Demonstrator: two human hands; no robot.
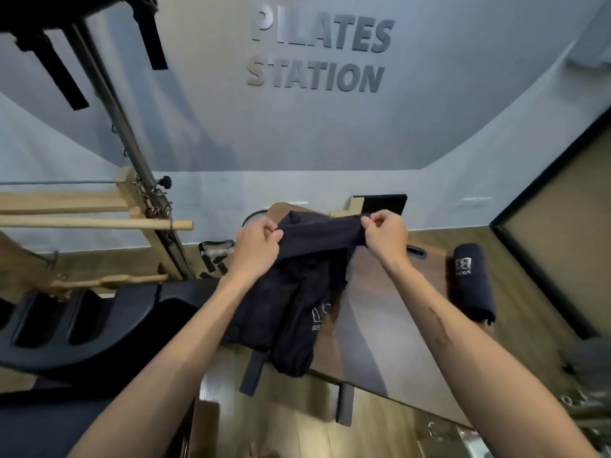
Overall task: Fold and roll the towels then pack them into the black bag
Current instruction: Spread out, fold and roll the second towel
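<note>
A dark towel (pixel 297 292) with a pale printed logo hangs in front of me over the brown wooden table (pixel 380 325). My left hand (pixel 258 249) grips its upper left corner and my right hand (pixel 385 236) pinches its upper right corner, stretching the top edge between them. Its lower part droops in folds past the table's near edge. A second dark towel (pixel 472 285), rolled up and showing a white logo, lies on the table to the right. Whether the dark mass under the held towel includes the black bag I cannot tell.
A black curved padded pilates piece (pixel 82 325) sits at the left, with wooden bars (pixel 99 223) and a metal frame (pixel 145 180) behind it. The grey wall carries a "PILATES STATION" sign (pixel 317 51). A dark-framed panel (pixel 562 246) stands at the right.
</note>
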